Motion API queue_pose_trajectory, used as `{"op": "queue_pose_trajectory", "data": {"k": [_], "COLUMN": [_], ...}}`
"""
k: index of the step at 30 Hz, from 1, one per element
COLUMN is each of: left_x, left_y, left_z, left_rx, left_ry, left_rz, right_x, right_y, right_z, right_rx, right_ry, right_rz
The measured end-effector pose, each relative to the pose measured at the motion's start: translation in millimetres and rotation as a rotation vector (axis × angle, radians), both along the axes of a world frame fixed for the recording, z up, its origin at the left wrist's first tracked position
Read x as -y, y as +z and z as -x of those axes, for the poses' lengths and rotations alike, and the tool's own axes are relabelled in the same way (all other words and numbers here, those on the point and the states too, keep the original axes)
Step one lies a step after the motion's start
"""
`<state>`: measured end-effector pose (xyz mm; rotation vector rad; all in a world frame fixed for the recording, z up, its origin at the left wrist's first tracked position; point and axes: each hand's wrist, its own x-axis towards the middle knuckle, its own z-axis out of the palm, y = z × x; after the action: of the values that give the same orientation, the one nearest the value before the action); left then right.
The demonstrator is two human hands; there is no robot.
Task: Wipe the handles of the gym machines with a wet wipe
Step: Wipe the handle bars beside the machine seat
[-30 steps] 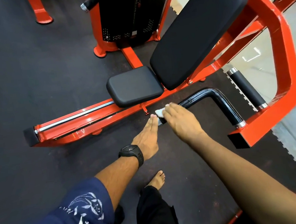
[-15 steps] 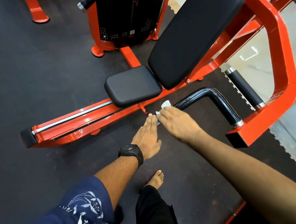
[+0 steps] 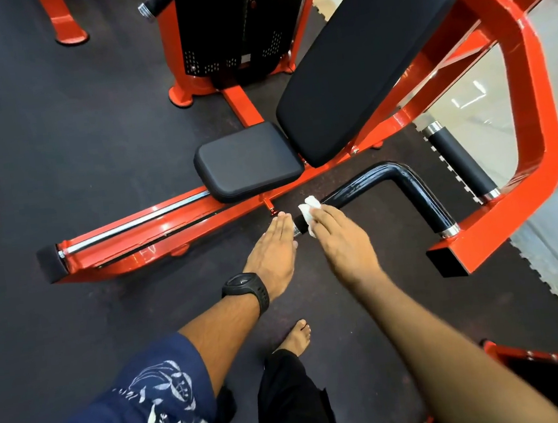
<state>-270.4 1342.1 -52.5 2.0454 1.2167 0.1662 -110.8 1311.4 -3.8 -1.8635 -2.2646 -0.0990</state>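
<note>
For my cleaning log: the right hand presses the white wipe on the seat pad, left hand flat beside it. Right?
Wrong surface: in the head view the right hand presses the white wipe on the end of the black bent handle; left hand flat beside it.

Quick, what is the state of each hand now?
Left hand: open, holding nothing.
Right hand: open, pressing wipe on handle.
</note>
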Motion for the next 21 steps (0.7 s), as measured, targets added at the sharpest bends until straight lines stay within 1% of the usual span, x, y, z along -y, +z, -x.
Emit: {"op": "queue_pose_trajectory", "data": {"k": [1, 2, 3, 4, 7, 8, 9, 10, 12, 13, 15, 18, 19, 21], "left_x": [-0.2, -0.6, -0.2, 0.7, 0.4, -0.3, -0.8, -1.0, 0.1, 0.4, 0.3, 0.4, 1.0, 1.0], "left_y": [0.6, 0.8, 0.3, -1.4, -3.5, -1.2, 0.0, 1.0, 0.5, -0.9, -3.3, -1.0, -1.1, -0.9], "left_z": [-0.1, 0.2, 1.1, 2.5, 6.0, 6.4, 6.8, 6.7, 7.8, 8.6, 8.9, 8.3, 8.3, 9.0], "left_rx": [0.001, 0.002, 0.007, 0.001, 0.038, 0.063, 0.088, 0.098, 0.082, 0.072, 0.041, 0.025, 0.034, 0.041], "left_ry": [0.003, -0.004, -0.01, -0.025, -0.034, -0.012, 0.003, -0.005, -0.034, -0.042, -0.055, -0.078, -0.072, -0.06], "left_rz": [0.007, 0.013, 0.016, 0.013, 0.006, 0.042, 0.08, 0.084, 0.047, 0.035, 0.002, -0.016, -0.014, -0.023], "right_x": [8.6, 14.7, 17.7, 18.0, -3.4, -10.3, -13.8, -13.0, -5.8, -3.4, -8.6, -13.6, -12.9, -12.2], "right_y": [-1.3, -5.0, -12.1, -17.1, -16.7, -14.3, -11.9, -11.6, -7.7, -6.6, -9.0, -9.7, -8.2, -5.2], "right_z": [13.8, 30.1, 44.1, 56.4, 80.3, 85.3, 90.9, 95.7, 103.1, 101.9, 89.5, 86.6, 89.3, 90.7], "right_rx": [-0.186, -0.318, -0.4, -0.531, -0.951, -1.054, -1.131, -1.16, -1.158, -1.204, -1.351, -1.663, -1.712, -1.708], "right_ry": [-0.196, -0.401, -0.589, -0.752, -1.112, -1.214, -1.258, -1.255, -1.189, -1.177, -1.236, -1.31, -1.31, -1.272], "right_rz": [0.037, 0.036, 0.024, -0.008, -0.162, -0.169, -0.165, -0.151, -0.112, -0.099, -0.094, -0.181, -0.21, -0.275]}}
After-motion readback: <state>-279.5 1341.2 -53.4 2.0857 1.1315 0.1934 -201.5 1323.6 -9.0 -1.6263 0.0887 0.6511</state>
